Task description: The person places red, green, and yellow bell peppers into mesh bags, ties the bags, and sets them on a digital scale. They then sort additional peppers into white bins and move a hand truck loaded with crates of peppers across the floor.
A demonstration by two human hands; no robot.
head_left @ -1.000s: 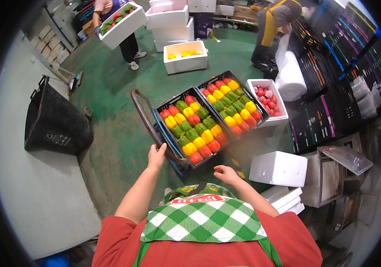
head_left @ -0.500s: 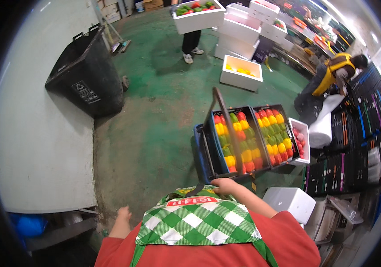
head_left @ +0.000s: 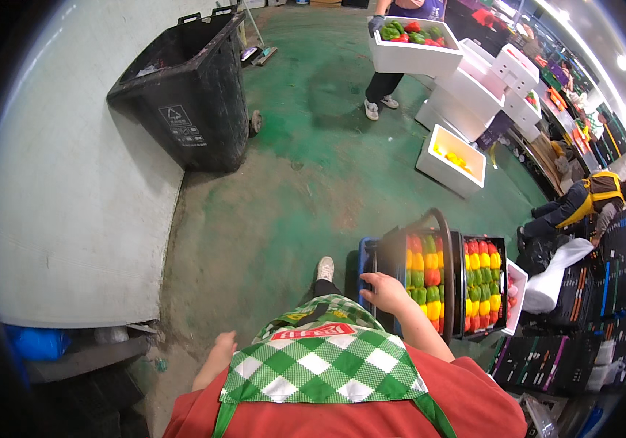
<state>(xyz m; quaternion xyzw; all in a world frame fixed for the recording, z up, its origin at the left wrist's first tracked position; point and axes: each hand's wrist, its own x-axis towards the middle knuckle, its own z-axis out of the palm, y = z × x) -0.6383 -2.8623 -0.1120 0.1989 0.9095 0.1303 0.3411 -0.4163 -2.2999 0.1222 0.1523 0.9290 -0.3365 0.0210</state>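
Note:
My right hand (head_left: 384,290) reaches across the near left corner of a blue trolley (head_left: 365,257), its fingers loosely apart with nothing seen in them. Whether it touches the trolley I cannot tell. Two black crates (head_left: 458,292) ride on the trolley, packed with rows of red, yellow and green bell peppers (head_left: 482,275). A dark curved handle (head_left: 445,237) arches over the left crate. Low at my side hangs my left hand (head_left: 224,342), its fingers loosely out and holding nothing that shows.
A black wheeled bin (head_left: 203,109) stands by the white wall. Ahead, a person carries a white foam box (head_left: 415,57) of peppers. Another foam box (head_left: 437,171) with yellow produce sits on the green floor. Stacked crates (head_left: 623,277) and a bending person (head_left: 596,201) are at right.
My view has swung left, so the trolley, bin and boxes sit farther right. A foot of mine now shows ahead. The carried foam box looks nearer. My right hand stays beside the trolley.

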